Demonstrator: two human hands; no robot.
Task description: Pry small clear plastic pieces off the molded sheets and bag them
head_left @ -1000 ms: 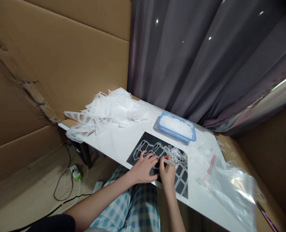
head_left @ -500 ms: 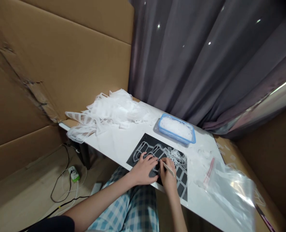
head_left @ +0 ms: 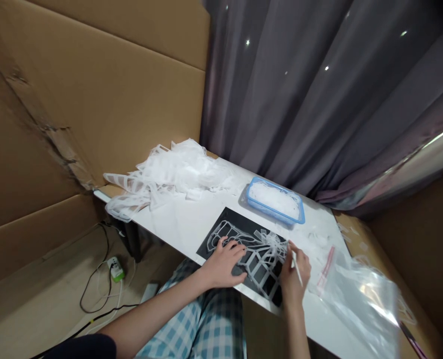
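My left hand point(head_left: 226, 263) rests with spread fingers on a black mat point(head_left: 216, 227) near the table's front edge. White web-like sheet material point(head_left: 256, 267) with outlined cells lies over the mat, partly under that hand. At the mat's right edge, my right hand point(head_left: 295, 271) is closed round a thin white stick-like tool point(head_left: 296, 269); its fingertips are close to the material, and its tip is hidden. A tangle of thin white strips point(head_left: 274, 245) is heaped on the mat between the hands.
Behind the mat stands a blue-rimmed container point(head_left: 275, 200) of white scraps. A large white pile point(head_left: 187, 167) covers the table's back left. A clear plastic bag point(head_left: 363, 299) lies at the right. Cardboard point(head_left: 131, 89) and a curtain point(head_left: 273, 99) stand behind; a power strip point(head_left: 115, 269) is on the floor.
My right hand has moved right with the tool, away from my left hand to the mat's right edge. The web-like material has shifted and the strip tangle is bunched differently. My left hand stays nearly in place.
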